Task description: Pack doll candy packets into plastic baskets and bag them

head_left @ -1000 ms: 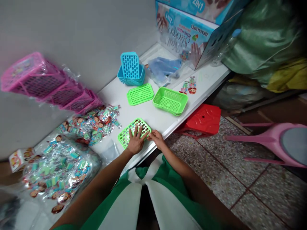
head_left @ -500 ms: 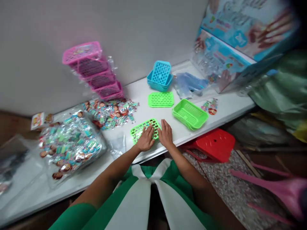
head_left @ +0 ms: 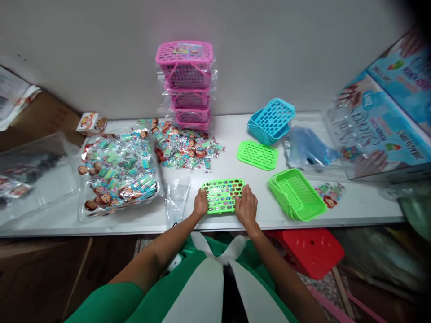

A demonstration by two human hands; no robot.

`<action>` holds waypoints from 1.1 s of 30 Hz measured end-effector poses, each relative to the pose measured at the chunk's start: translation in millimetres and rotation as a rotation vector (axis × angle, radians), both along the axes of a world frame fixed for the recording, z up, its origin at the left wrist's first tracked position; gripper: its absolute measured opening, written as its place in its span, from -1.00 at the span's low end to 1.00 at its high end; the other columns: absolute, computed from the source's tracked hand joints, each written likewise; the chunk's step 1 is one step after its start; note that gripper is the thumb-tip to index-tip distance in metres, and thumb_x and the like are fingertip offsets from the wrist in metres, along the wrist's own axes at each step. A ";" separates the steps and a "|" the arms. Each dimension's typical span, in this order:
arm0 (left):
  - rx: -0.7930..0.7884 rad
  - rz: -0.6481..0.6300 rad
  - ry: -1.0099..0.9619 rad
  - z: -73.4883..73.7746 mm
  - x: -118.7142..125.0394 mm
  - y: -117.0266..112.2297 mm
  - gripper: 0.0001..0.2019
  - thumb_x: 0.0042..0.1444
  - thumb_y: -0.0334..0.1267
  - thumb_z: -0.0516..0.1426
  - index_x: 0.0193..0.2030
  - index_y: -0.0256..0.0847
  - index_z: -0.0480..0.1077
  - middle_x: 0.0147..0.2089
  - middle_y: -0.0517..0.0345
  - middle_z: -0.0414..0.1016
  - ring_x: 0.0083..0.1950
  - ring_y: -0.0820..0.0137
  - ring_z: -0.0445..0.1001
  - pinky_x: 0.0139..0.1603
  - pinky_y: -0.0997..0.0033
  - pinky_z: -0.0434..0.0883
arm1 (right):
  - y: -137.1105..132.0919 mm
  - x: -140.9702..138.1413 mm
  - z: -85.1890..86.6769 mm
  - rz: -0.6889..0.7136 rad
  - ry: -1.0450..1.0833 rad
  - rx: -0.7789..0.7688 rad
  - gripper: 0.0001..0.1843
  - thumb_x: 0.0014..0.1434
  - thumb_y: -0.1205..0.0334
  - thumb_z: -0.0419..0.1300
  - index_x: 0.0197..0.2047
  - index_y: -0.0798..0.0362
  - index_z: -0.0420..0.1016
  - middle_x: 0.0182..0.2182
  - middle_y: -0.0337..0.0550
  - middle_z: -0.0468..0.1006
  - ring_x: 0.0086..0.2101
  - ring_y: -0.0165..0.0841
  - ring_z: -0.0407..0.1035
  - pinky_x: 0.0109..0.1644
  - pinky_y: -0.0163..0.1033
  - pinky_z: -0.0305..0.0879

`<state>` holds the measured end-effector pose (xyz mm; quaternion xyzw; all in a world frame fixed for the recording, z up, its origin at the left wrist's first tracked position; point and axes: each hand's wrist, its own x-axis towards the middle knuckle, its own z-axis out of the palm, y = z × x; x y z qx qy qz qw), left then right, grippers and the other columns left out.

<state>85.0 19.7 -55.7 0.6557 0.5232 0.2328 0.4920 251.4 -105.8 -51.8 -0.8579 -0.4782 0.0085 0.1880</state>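
Observation:
A green plastic basket with a holed lid point(head_left: 222, 195) lies in front of me, colourful shiny pieces showing through the holes. My left hand point(head_left: 201, 202) is closed around its left end. At the right end, my right hand point(head_left: 247, 205) grips the edge, fingers pointing away from me. To the right stand nested open green baskets point(head_left: 301, 193), with green lids point(head_left: 257, 155) lying flat behind them. A clear plastic bag point(head_left: 177, 197) lies just left of my left hand. Shiny printed packets point(head_left: 188, 150) are heaped behind it.
Pink lidded baskets point(head_left: 188, 76) in clear wrap are stacked by the wall. A big bag of packets point(head_left: 117, 175) is at left, blue baskets point(head_left: 266, 125) and a bluish plastic bag point(head_left: 310, 146) at back right. Printed boxes point(head_left: 380, 121) stand far right; a red stool point(head_left: 313, 251) sits below.
My view has swung left and levelled. Both hands have gone from lying flat on the lid and beside it to gripping the basket's two ends.

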 end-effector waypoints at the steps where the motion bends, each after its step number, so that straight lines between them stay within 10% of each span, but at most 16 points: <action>1: -0.012 -0.003 -0.010 -1.2 0.1 -0.1 -0.43 0.27 0.10 -0.27 0.04 -0.29 0.31 -0.10 -0.11 0.49 -0.02 0.19 0.45 0.05 0.11 0.34 | 0.7 0.5 0.4 0.005 -0.004 -0.004 -0.37 0.32 0.13 -0.17 0.37 0.25 -0.13 0.30 0.20 0.03 0.26 -0.11 -0.04 0.24 0.04 -0.04; 9: -0.021 -0.019 0.002 1.5 12.0 -0.4 -0.38 0.25 0.15 -0.24 0.22 -0.27 0.17 0.11 -0.12 0.42 0.11 0.27 0.41 0.14 0.23 0.31 | -17.6 3.5 9.5 -0.025 0.052 -0.073 -0.34 0.30 0.03 -0.19 0.34 0.27 -0.05 0.25 0.27 0.11 0.17 -0.01 0.10 0.15 0.09 0.08; 15: 0.065 0.090 0.102 9.1 -3.0 16.1 -0.35 0.22 0.14 -0.16 0.22 -0.36 0.20 0.29 -0.26 0.19 0.34 0.12 0.11 0.33 0.07 0.04 | -38.5 56.0 36.3 0.135 0.034 -0.067 -0.38 0.23 -0.11 -0.06 0.16 0.19 0.26 0.08 0.26 0.33 0.08 0.05 0.18 0.10 0.16 0.11; 21: 0.044 0.564 0.827 9.7 -87.2 10.7 -0.18 0.04 0.04 0.11 0.28 -0.54 -0.04 0.23 -0.63 0.12 0.27 -0.21 0.13 0.10 -0.25 0.15 | 40.2 76.9 55.6 0.517 0.113 -0.007 -0.47 0.24 -0.03 -0.01 0.14 0.15 0.28 0.03 0.12 0.39 0.02 -0.09 0.23 0.08 0.02 0.17; 28: 0.058 0.377 0.702 27.4 -102.3 5.1 -0.71 0.12 -0.23 0.05 -0.04 -0.28 0.38 -0.09 -0.16 0.47 0.04 0.09 0.41 0.05 0.11 0.31 | 111.2 45.9 58.8 0.788 0.349 -0.171 -0.57 0.25 0.00 0.01 0.03 0.09 0.41 -0.09 0.02 0.50 -0.06 -0.16 0.33 0.05 -0.06 0.23; 33: 0.283 0.175 0.372 67.6 -89.6 -1.2 -0.64 0.16 -0.09 0.06 0.05 -0.16 0.38 -0.03 0.03 0.48 0.02 0.29 0.42 0.06 0.32 0.34 | 149.8 21.6 86.6 0.910 0.754 -0.132 -0.10 0.04 -0.14 0.24 0.33 0.01 -0.01 0.24 0.06 0.21 0.15 -0.14 0.20 0.13 -0.04 0.22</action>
